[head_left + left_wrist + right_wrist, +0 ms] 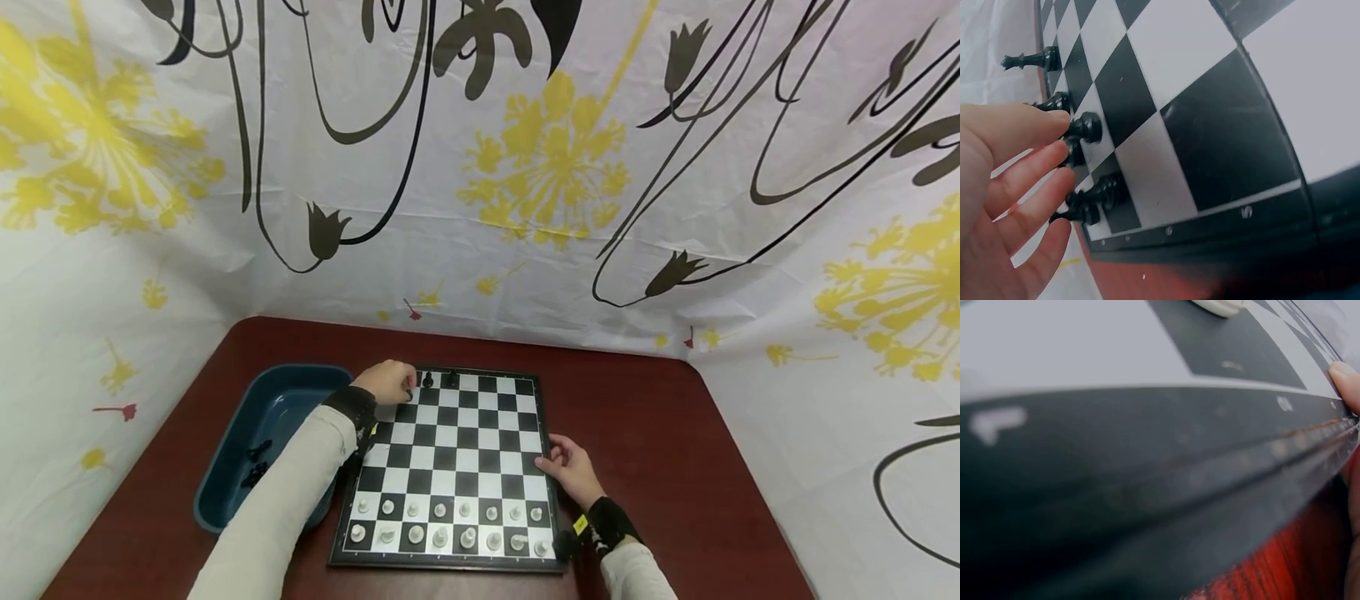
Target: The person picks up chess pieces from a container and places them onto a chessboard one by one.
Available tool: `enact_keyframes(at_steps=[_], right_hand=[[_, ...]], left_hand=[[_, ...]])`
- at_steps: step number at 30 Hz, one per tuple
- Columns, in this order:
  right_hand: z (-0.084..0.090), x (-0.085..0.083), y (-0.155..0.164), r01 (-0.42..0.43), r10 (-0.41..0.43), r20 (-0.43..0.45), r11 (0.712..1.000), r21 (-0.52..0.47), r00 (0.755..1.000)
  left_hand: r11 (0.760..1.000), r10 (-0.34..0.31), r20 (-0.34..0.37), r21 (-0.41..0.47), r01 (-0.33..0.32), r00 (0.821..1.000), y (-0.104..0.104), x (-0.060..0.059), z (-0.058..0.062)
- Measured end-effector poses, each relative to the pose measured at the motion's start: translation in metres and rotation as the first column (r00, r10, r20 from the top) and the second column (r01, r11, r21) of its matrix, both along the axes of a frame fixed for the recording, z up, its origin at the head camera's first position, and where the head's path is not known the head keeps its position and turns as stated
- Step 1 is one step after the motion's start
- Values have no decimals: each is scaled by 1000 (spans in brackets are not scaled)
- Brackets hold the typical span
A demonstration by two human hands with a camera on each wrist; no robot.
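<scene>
From the head view, the left hand (387,382) sits at the board's (450,467) 11 o'clock corner. Only the left wrist view shows its fingertips (1060,119) pinching a black pawn (1085,128). The right hand (572,468), fingers relaxed, touches the board's 3 o'clock edge on the counter (660,433).

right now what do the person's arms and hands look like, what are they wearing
Both arms wear light cream long sleeves. Each wrist carries a black strap with a camera: the left wrist band and the right wrist band, which has a small yellow tag. The left hand and right hand are bare, without gloves.
</scene>
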State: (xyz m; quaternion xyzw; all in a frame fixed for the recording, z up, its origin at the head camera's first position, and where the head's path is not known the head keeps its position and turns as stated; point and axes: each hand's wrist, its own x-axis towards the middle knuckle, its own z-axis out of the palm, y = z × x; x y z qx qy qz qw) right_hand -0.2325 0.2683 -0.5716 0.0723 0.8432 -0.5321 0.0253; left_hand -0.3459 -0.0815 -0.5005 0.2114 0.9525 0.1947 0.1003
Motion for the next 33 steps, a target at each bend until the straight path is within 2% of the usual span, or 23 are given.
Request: enact_keyframes(at_steps=[6,13,18,26,33], right_hand=[[3,-2,-4,2,-2,15,1000,5,1000],[-2,-3,-5,16,-16,34,1000,2,999],[-1,1,-5,22,-23,41,1000,12,999],[2,3,0,7,-7,49,1000,11,999],[6,4,-3,-2,1,49,1000,24,999]], left_hand=[[999,9,-7,54,-8,1000,-19,5,13],[994,29,-14,107,-27,999,-41,24,36],[993,22,-34,115,-18,999,-66,36,48],[996,-7,-47,92,11,999,-107,48,52],[1000,4,-58,4,-4,998,-134,60,50]])
